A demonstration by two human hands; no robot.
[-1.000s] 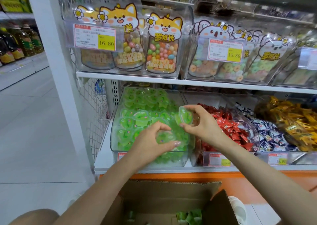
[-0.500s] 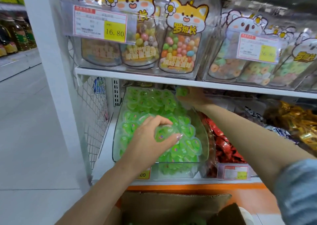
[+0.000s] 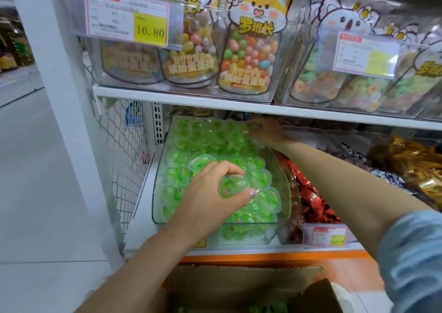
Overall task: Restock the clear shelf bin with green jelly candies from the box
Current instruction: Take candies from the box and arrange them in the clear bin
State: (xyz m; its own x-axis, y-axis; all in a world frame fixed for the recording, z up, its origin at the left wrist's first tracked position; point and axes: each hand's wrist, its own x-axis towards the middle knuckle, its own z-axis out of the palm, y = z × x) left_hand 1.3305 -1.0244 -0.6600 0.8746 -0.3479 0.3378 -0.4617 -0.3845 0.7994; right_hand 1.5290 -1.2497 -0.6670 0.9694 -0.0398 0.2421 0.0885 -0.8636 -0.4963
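Observation:
The clear shelf bin (image 3: 285, 193) on the lower shelf is heaped with green jelly candies (image 3: 181, 176) in heart-shaped cups. My left hand (image 3: 210, 193) hovers over the front of the heap and holds one green jelly cup (image 3: 233, 185) between thumb and fingers. My right hand (image 3: 267, 131) reaches deep to the bin's back right corner, under the upper shelf, fingers stretched onto the candies there; whether it holds a cup is hidden. The cardboard box (image 3: 239, 286) stands open below, with a bit of green showing inside.
The upper shelf (image 3: 239, 102) carries clear bins of bagged sweets with price tags. Right of the green bin sit bins of red-wrapped candies (image 3: 311, 198) and gold-wrapped candies (image 3: 411, 164). A white upright and wire mesh panel (image 3: 119, 145) close the left side. Aisle floor lies left.
The view has moved closer to the shelf. My right hand has pushed a little farther into the bin's back corner. My left hand stays over the front with its cup.

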